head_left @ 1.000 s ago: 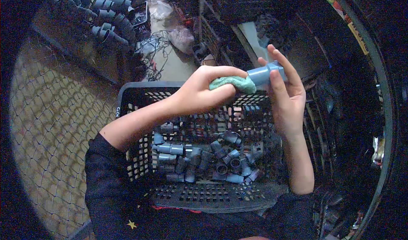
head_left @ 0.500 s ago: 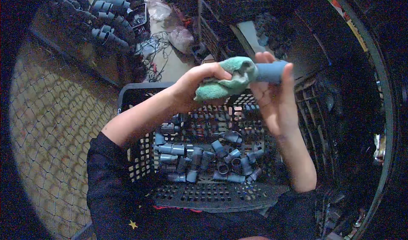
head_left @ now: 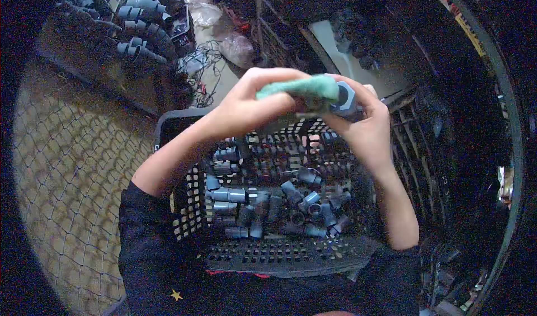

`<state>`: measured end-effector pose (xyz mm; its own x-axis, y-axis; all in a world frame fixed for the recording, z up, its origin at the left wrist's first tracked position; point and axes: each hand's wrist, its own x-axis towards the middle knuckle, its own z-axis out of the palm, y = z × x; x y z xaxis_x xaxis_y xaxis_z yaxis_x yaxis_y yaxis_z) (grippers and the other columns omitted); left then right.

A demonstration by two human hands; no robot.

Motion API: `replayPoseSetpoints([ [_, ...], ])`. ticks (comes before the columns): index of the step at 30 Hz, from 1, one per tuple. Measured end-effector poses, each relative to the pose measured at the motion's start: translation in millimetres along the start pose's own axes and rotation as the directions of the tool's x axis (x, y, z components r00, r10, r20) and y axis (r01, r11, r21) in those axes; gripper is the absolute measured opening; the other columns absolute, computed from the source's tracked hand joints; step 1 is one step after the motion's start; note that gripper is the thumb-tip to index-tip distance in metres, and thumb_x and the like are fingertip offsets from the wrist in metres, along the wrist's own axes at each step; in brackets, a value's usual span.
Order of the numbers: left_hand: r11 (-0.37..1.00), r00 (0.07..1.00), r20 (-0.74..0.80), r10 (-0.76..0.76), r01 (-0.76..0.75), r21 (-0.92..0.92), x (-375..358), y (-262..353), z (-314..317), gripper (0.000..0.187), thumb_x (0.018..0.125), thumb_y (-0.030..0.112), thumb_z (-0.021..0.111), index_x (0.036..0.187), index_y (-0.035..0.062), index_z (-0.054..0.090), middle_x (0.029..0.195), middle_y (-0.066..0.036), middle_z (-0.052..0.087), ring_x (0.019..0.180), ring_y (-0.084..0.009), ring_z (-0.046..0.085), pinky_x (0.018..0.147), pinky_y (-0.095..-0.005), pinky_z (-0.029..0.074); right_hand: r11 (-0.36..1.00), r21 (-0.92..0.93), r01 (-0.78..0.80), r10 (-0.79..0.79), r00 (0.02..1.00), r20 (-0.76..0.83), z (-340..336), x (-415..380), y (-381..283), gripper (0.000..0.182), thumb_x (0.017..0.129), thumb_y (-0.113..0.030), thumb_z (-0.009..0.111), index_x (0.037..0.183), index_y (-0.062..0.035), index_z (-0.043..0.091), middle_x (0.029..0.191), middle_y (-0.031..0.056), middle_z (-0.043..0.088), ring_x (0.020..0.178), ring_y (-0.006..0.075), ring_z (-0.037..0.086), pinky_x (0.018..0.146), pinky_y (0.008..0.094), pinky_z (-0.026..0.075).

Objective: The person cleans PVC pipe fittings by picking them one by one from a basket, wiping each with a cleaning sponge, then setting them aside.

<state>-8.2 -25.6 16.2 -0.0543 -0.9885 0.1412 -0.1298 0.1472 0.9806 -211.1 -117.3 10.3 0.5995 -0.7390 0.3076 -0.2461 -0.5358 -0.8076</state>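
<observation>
My left hand is closed around a folded green cloth, thumb below and fingers above. The cloth's right end touches a grey-blue plastic pipe fitting, whose hexagonal open end faces left toward it. Fingers of my right hand curl around the fitting from the right and below. Both hands are above the far part of a black plastic basket. Several loose grey pipe fittings lie scattered on the basket's bottom. The far end of the held fitting is hidden by my fingers.
Stacked grey pipe fittings are at the upper left. Tangled dark cords and plastic bags lie on the floor beyond the basket. Wire mesh covers the left side, and dark slatted crates stand at the right.
The fitting has turned from lying sideways to show its hexagonal opening. My right hand has gone from spread fingers to curled around it. The cloth now looks flatter in my left hand.
</observation>
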Motion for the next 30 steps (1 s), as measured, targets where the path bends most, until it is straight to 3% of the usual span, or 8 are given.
replayPoseSetpoints([
  [2, 0.968, 0.988, 0.024, 0.152, -0.154, 0.199, -3, -7, 7, 0.046, 0.075, 0.015, 0.058, 0.117, -0.004, 0.06, 0.099, -0.01, 0.067, 0.087, -0.0116, 0.061, 0.079, -0.0283, 0.049, 0.999, -0.038, 0.039, -0.039, 0.999, 0.018, -3, 0, -2, 0.058, 0.061, -0.011, 0.083, 0.116, -0.0178, 0.068, 0.094, 0.004, 0.068, 0.083, 0.0186, 0.055, 0.08, 0.0303, 0.046],
  [6, 0.72, 0.951, 0.109, 0.289, -0.291, 0.63, -5, -5, 22, 0.05, 0.074, 0.012, 0.067, 0.123, 0.0044, 0.056, 0.096, -0.019, 0.067, 0.087, -0.0389, 0.065, 0.075, -0.042, 0.053, 0.876, -0.374, 0.305, -0.311, 0.949, 0.046, -12, 4, -6, 0.061, 0.056, -0.007, 0.078, 0.115, -0.0176, 0.067, 0.091, 0.001, 0.066, 0.087, 0.0239, 0.05, 0.079, 0.0342, 0.044],
  [10, 0.781, 0.983, 0.084, 0.162, -0.18, 0.599, -6, 2, 32, 0.047, 0.076, 0.011, 0.065, 0.121, 0.0023, 0.056, 0.092, -0.023, 0.065, 0.085, -0.0391, 0.065, 0.073, -0.0429, 0.051, 0.666, -0.588, 0.458, -0.473, 0.87, 0.142, -15, 9, -7, 0.053, 0.06, -0.011, 0.074, 0.112, -0.019, 0.068, 0.095, -0.0037, 0.067, 0.088, 0.0232, 0.052, 0.078, 0.0362, 0.045],
  [12, 0.825, 0.991, 0.072, 0.115, -0.135, 0.549, -8, 8, 36, 0.045, 0.077, 0.011, 0.064, 0.12, 0.0003, 0.056, 0.09, -0.023, 0.064, 0.083, -0.038, 0.065, 0.072, -0.0411, 0.051, 0.669, -0.573, 0.474, -0.511, 0.853, 0.109, -12, 9, -2, 0.05, 0.062, -0.011, 0.072, 0.111, -0.0194, 0.068, 0.095, -0.0042, 0.067, 0.089, 0.0228, 0.053, 0.078, 0.0362, 0.045],
  [15, 0.919, 0.999, 0.044, -0.024, 0.005, 0.395, -8, 16, 38, 0.043, 0.081, 0.014, 0.061, 0.119, -0.0043, 0.056, 0.091, -0.016, 0.067, 0.08, -0.0237, 0.065, 0.072, -0.0342, 0.049, 0.666, -0.555, 0.499, -0.561, 0.825, 0.068, -5, 11, 13, 0.048, 0.064, -0.011, 0.07, 0.111, -0.0191, 0.069, 0.097, -0.0035, 0.068, 0.091, 0.0232, 0.054, 0.078, 0.0359, 0.046],
  [20, 0.965, 0.984, 0.04, -0.171, 0.176, -0.195, -5, 9, 40, 0.043, 0.087, 0.023, 0.059, 0.122, -0.0025, 0.057, 0.096, -0.003, 0.065, 0.084, -0.0096, 0.058, 0.075, -0.0266, 0.047, 0.656, -0.551, 0.515, -0.644, 0.763, -0.053, -6, 13, 11, 0.047, 0.068, -0.007, 0.067, 0.114, -0.0151, 0.068, 0.104, 0.0015, 0.069, 0.094, 0.0254, 0.053, 0.083, 0.0348, 0.044],
  [26, 0.431, 0.895, 0.238, -0.377, 0.397, -0.811, -7, 3, 53, 0.029, 0.087, 0.024, 0.058, 0.111, 0.0074, 0.055, 0.085, -0.004, 0.063, 0.067, -0.0148, 0.062, 0.058, -0.0282, 0.048, 0.632, -0.533, 0.562, -0.712, 0.693, -0.113, -7, 17, 11, 0.043, 0.073, -0.004, 0.065, 0.115, -0.0137, 0.067, 0.11, 0.0006, 0.068, 0.099, 0.024, 0.052, 0.087, 0.0345, 0.043],
  [30, 0.477, 0.893, 0.196, -0.406, 0.39, -0.787, -4, 4, 50, 0.026, 0.085, 0.024, 0.057, 0.105, 0.0072, 0.056, 0.076, -0.003, 0.061, 0.057, -0.0135, 0.057, 0.05, -0.0277, 0.044, 0.651, -0.524, 0.549, -0.667, 0.743, -0.05, -14, 14, 4, 0.048, 0.071, -0.005, 0.067, 0.118, -0.0143, 0.066, 0.114, 0.0007, 0.066, 0.098, 0.0241, 0.053, 0.084, 0.0337, 0.046],
])
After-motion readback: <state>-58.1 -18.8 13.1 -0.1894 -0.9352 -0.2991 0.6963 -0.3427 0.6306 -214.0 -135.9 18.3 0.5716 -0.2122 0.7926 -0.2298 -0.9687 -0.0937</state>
